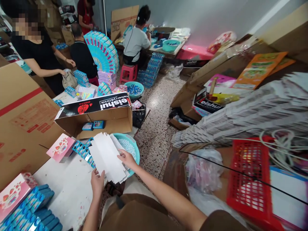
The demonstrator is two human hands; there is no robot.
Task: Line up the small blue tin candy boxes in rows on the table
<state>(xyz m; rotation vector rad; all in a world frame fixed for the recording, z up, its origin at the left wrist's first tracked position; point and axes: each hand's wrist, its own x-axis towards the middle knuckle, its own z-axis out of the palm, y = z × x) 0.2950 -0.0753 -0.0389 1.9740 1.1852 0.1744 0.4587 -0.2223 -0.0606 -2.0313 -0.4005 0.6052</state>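
Observation:
A loose, fanned stack of white paper sheets (106, 157) is held between my two hands over the table's edge. My right hand (127, 159) grips its right side, fingers on top. At the lower left edge, my left hand (98, 182) curls its thumb and fingers against the sheets. Beneath them, a turquoise basin (136, 150) of small pale pieces is partly hidden. Small blue boxes (81, 149) stand in rows just left of the stack. Behind lies an open black-and-brown carton (115, 123) with two blue tins (98, 124) inside.
A pink strawberry-print box (60, 147) and more blue boxes (31, 208) stand on the white table (64, 183). To the right are a red plastic basket (250, 179), a clear plastic bag (204, 170) and stacked paper sheets (231, 118). Several other people are farther back.

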